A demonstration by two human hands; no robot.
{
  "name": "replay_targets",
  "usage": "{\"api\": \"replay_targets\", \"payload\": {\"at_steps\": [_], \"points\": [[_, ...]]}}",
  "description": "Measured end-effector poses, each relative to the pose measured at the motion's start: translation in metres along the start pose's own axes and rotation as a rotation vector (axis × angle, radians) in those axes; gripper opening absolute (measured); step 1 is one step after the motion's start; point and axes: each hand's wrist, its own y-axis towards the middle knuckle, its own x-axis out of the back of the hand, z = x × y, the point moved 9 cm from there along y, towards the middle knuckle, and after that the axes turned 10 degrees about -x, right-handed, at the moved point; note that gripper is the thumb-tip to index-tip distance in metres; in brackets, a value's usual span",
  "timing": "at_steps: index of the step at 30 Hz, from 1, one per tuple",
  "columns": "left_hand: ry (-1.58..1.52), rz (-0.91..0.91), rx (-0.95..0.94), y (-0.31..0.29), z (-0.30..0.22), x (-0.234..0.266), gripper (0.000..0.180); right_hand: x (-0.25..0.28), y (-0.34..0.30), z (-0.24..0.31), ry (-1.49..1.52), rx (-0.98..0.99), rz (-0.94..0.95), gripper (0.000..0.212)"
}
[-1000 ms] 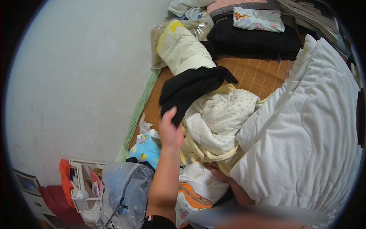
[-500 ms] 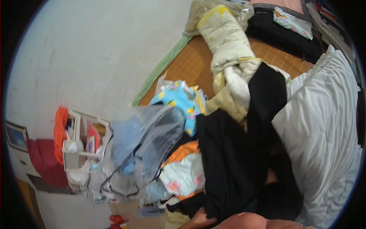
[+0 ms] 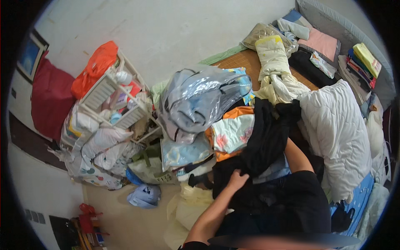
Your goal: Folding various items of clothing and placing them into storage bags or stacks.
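Bunched in front of me is a black garment (image 3: 264, 146), too rumpled to tell its kind. My left hand (image 3: 238, 180) is closed on its near left edge. My right forearm (image 3: 298, 157) reaches to the garment's right side, where black cloth hides the fingers. Left of the garment lie a pale folded cloth with pink flowers (image 3: 233, 135) and an orange cloth (image 3: 239, 112). A light blue cloth (image 3: 275, 170) shows between my arms, close to my black-clad lap.
A big clear bag of grey cloth (image 3: 196, 104) lies left of the clothes, beside a white shelf rack (image 3: 100, 96) filled with small items. On the right is a white quilt (image 3: 337, 133). Farther back are a rolled cream quilt (image 3: 273, 58) and stacked folded clothes (image 3: 362, 62).
The black garment, stretched out toward the cream quilt before, is now gathered nearer to me. The view has shifted, showing more of my arms, my lap and the floor.
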Motion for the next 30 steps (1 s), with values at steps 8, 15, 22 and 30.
{"api": "replay_targets", "payload": {"at_steps": [8, 15, 22, 30], "points": [[-0.725, -0.236, -0.326, -0.146, -0.028, 0.190, 0.056, 0.200, -0.032, 0.124, 0.555, -0.439, 0.296, 0.045], [-1.156, -0.144, -0.281, -0.272, -0.119, 0.266, 0.041, 0.361, 0.019, 0.372, 1.067, 0.306, 0.354, 0.093], [-1.293, -0.391, -0.303, -0.347, -0.092, 0.337, 0.030, 0.433, 0.040, 0.449, 0.939, 0.368, -0.051, 0.092], [-1.242, -0.607, -0.367, -0.355, -0.118, 0.365, 0.032, 0.387, 0.036, 0.504, 1.189, 0.154, 0.449, 0.091]]}}
